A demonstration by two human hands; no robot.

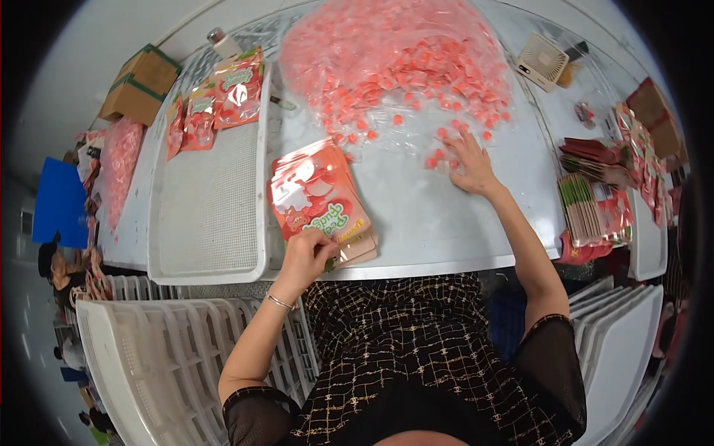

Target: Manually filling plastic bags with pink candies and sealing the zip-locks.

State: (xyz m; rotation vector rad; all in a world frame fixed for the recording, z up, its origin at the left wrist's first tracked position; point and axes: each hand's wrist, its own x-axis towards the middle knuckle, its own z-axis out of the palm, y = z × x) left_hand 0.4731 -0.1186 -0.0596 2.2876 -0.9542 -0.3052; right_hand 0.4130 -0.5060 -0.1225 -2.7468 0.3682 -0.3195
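A stack of flat pink-and-red candy pouches (316, 186) lies at the table's front edge, slightly fanned. My left hand (303, 256) is closed at the stack's near corner, thumb and fingers pinching the top pouch's edge. Further right, my right hand (470, 163) rests on the table with its fingers stretched and apart, touching a few small wrapped pink candies (439, 156). Beyond it spreads a big heap of these candies (424, 67), partly under clear plastic film. Whether a candy lies under the right fingertips is hidden.
A white mesh tray (208, 201) at left holds filled pouches (239, 89) at its far end. Bundled pouches (584, 208) sit on the right, with a small fan (543, 61) further back. White crates (171, 364) stand stacked below the table edge. Cardboard boxes (141, 82) stand far left.
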